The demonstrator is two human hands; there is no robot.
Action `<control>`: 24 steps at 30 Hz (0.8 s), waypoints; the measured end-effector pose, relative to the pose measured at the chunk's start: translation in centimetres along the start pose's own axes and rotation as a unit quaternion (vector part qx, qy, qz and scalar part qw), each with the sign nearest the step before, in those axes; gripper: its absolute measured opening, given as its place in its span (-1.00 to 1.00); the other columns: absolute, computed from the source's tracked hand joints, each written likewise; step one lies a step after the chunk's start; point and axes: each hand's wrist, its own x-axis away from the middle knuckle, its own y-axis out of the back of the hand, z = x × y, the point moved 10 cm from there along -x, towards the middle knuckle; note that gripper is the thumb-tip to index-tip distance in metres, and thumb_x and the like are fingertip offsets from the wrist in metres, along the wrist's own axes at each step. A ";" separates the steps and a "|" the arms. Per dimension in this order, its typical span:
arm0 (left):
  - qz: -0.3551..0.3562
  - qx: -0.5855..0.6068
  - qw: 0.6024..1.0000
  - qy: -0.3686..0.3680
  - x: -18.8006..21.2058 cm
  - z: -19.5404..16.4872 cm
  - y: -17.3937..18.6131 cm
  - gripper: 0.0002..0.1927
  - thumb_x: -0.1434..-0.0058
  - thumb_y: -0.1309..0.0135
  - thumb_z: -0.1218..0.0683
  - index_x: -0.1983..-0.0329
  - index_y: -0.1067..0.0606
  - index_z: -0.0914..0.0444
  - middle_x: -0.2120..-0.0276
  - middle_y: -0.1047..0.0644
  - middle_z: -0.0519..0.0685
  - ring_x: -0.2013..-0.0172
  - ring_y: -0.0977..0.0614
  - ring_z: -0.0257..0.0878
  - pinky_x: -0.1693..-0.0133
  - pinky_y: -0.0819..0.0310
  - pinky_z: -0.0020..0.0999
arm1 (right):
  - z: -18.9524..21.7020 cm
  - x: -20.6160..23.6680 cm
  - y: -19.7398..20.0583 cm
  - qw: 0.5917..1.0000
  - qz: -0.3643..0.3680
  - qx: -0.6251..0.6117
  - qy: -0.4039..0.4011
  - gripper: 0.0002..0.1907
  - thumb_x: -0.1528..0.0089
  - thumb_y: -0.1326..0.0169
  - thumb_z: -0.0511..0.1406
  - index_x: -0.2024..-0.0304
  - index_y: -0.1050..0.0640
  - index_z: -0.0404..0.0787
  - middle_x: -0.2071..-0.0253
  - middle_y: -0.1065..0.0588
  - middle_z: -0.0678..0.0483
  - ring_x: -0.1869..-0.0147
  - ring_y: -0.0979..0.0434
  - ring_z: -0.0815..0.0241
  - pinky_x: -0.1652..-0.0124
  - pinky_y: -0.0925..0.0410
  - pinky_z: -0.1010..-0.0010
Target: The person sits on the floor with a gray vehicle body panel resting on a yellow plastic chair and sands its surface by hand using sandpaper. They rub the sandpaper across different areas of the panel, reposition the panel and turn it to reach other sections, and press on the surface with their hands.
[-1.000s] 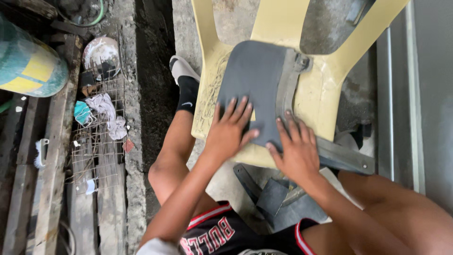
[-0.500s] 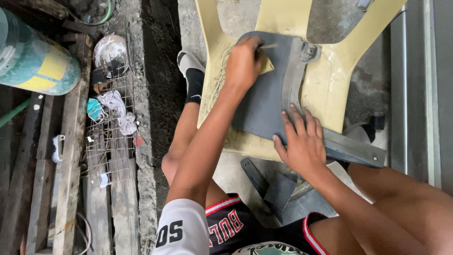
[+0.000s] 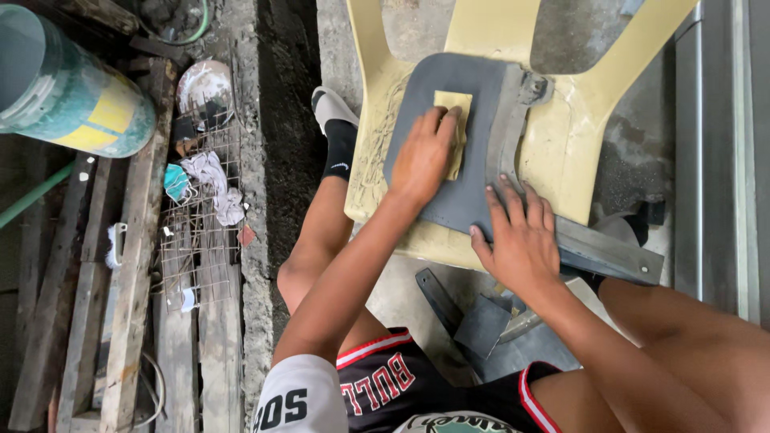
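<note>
A dark grey flat panel with a metal bracket (image 3: 473,128) lies on the seat of a pale yellow plastic chair (image 3: 561,136). My left hand (image 3: 423,156) presses a small yellowish sheet of sandpaper (image 3: 454,112) flat against the panel's upper part. Lower down, my right hand (image 3: 517,236) rests with fingers spread on the panel's near edge, holding it against the seat. A grey metal bar (image 3: 609,252) sticks out from under the panel to the right.
My sock-clad foot (image 3: 335,132) stands on the concrete left of the chair. More grey pieces (image 3: 481,321) lie on the floor between my legs. Left are wooden planks (image 3: 120,305), a wire mesh with rags (image 3: 200,216) and a green-yellow drum (image 3: 72,88).
My left hand lifted off the panel's near edge, reached to its top and came back down rubbing the sandpaper. The right hand stayed pressed on the panel.
</note>
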 end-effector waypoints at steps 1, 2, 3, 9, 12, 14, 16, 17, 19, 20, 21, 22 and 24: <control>0.007 0.025 1.000 -0.015 0.1 -0.3 -0.1 -0.45 -0.32 -0.02 0.21 -0.40 -0.33 0.24 -0.29 -0.40 0.14 -0.28 -0.46 0.13 -0.25 -0.42 -0.08 | 0.1 -0.1 0.1 1.000 -0.004 -0.001 0.002 -0.32 -0.23 -0.07 -0.07 -0.31 -0.42 -0.32 -0.41 -0.29 -0.17 -0.43 -0.20 -0.30 -0.36 -0.08 -0.10; 0.018 0.018 0.999 -0.044 0.3 -0.8 -0.1 -0.48 -0.29 -0.08 0.08 -0.32 -0.35 0.24 -0.30 -0.38 0.17 -0.30 -0.41 0.17 -0.28 -0.37 -0.05 | 0.1 -0.1 0.1 1.000 -0.007 -0.002 0.002 -0.32 -0.23 -0.07 -0.07 -0.31 -0.42 -0.32 -0.41 -0.29 -0.16 -0.43 -0.20 -0.30 -0.36 -0.08 -0.10; 0.030 0.012 0.997 -0.070 0.5 -1.2 -0.2 -0.47 -0.25 -0.15 -0.05 -0.24 -0.38 0.23 -0.31 -0.36 0.20 -0.32 -0.37 0.20 -0.30 -0.32 -0.03 | 0.1 -0.2 0.2 1.000 -0.007 -0.004 0.003 -0.32 -0.23 -0.07 -0.08 -0.31 -0.42 -0.32 -0.40 -0.29 -0.16 -0.43 -0.21 -0.31 -0.36 -0.09 -0.10; 0.115 -0.043 0.985 -0.121 1.6 -0.9 -2.2 -0.13 -0.13 -0.16 -0.21 -0.39 -0.25 0.35 -0.42 -0.19 0.22 -0.40 -0.22 0.15 -0.35 -0.07 0.06 | 0.0 -0.6 0.3 1.000 -0.009 0.000 -0.007 -0.30 -0.17 -0.09 -0.06 -0.28 -0.42 -0.31 -0.39 -0.29 -0.16 -0.41 -0.21 -0.30 -0.31 -0.09 -0.13; 0.087 -0.152 0.975 -0.137 0.5 -0.6 -3.7 -0.36 -0.39 -0.02 -0.05 -0.48 -0.24 0.25 -0.51 -0.19 0.11 -0.48 -0.22 0.03 -0.44 -0.07 -0.02 | -0.1 -0.6 0.1 1.000 0.001 0.003 -0.009 -0.31 -0.19 -0.08 -0.07 -0.29 -0.41 -0.31 -0.39 -0.28 -0.17 -0.41 -0.21 -0.29 -0.34 -0.09 -0.12; 0.067 -0.183 0.970 -0.144 -1.2 -0.6 -4.7 -0.39 -0.43 0.04 0.00 -0.51 -0.21 0.24 -0.53 -0.19 0.08 -0.51 -0.22 0.01 -0.46 -0.06 -0.05 | -0.1 -0.7 0.3 1.000 -0.006 0.001 -0.004 -0.31 -0.19 -0.08 -0.07 -0.28 -0.41 -0.31 -0.38 -0.29 -0.16 -0.42 -0.20 -0.29 -0.33 -0.09 -0.12; 0.081 -0.156 0.976 -0.127 -3.0 -0.4 -5.8 -0.33 -0.36 0.08 0.01 -0.52 -0.18 0.27 -0.53 -0.18 0.09 -0.50 -0.19 0.03 -0.46 -0.03 -0.05 | -0.1 -0.7 0.3 1.000 -0.007 0.001 -0.002 -0.32 -0.19 -0.07 -0.06 -0.27 -0.41 -0.31 -0.37 -0.29 -0.17 -0.42 -0.20 -0.28 -0.32 -0.09 -0.12; 0.081 -0.131 0.981 -0.114 -4.0 -0.3 -6.1 -0.33 -0.36 0.08 -0.03 -0.51 -0.16 0.27 -0.51 -0.17 0.11 -0.49 -0.17 0.05 -0.43 -0.01 -0.01 | -0.1 -0.7 0.3 1.000 -0.004 0.002 -0.002 -0.32 -0.19 -0.08 -0.07 -0.27 -0.41 -0.32 -0.37 -0.29 -0.17 -0.42 -0.20 -0.28 -0.32 -0.09 -0.11; 0.082 -0.081 0.990 -0.085 -5.7 -0.6 -6.0 -0.31 -0.38 0.10 -0.11 -0.48 -0.14 0.29 -0.47 -0.15 0.14 -0.45 -0.14 0.09 -0.38 0.02 0.07 | -0.1 -0.7 0.3 1.000 -0.001 0.001 -0.004 -0.32 -0.19 -0.08 -0.07 -0.26 -0.41 -0.32 -0.36 -0.29 -0.17 -0.42 -0.20 -0.27 -0.32 -0.09 -0.10; 0.083 -0.080 0.990 -0.082 -6.0 -0.7 -6.0 -0.31 -0.38 0.11 -0.12 -0.48 -0.13 0.29 -0.47 -0.15 0.13 -0.45 -0.13 0.09 -0.38 0.04 0.09 | 0.0 -0.7 0.4 1.000 -0.003 -0.001 -0.003 -0.32 -0.18 -0.08 -0.07 -0.26 -0.42 -0.32 -0.36 -0.30 -0.17 -0.41 -0.21 -0.27 -0.32 -0.09 -0.10; 0.081 -0.081 0.990 -0.080 -6.1 -0.9 -5.9 -0.31 -0.38 0.11 -0.13 -0.47 -0.12 0.30 -0.48 -0.14 0.12 -0.45 -0.12 0.09 -0.38 0.06 0.10 | 0.0 -0.7 0.5 1.000 -0.007 -0.003 -0.002 -0.32 -0.18 -0.08 -0.07 -0.26 -0.42 -0.32 -0.36 -0.30 -0.17 -0.41 -0.21 -0.28 -0.32 -0.09 -0.09; 0.080 -0.081 0.990 -0.078 -5.9 -1.1 -5.5 -0.31 -0.38 0.12 -0.13 -0.47 -0.11 0.30 -0.48 -0.14 0.12 -0.45 -0.10 0.08 -0.37 0.08 0.12 | 0.2 -0.6 0.6 1.000 -0.008 -0.003 0.002 -0.33 -0.18 -0.07 -0.07 -0.26 -0.42 -0.32 -0.36 -0.30 -0.17 -0.41 -0.21 -0.27 -0.32 -0.09 -0.09; 0.072 -0.072 0.991 -0.090 -3.7 -1.8 -4.1 -0.32 -0.41 0.11 -0.10 -0.49 -0.13 0.31 -0.48 -0.15 0.12 -0.47 -0.13 0.09 -0.40 0.06 0.12 | 0.3 -0.6 0.7 1.000 -0.004 -0.006 0.004 -0.33 -0.19 -0.07 -0.07 -0.25 -0.41 -0.32 -0.36 -0.30 -0.17 -0.41 -0.21 -0.26 -0.33 -0.09 -0.08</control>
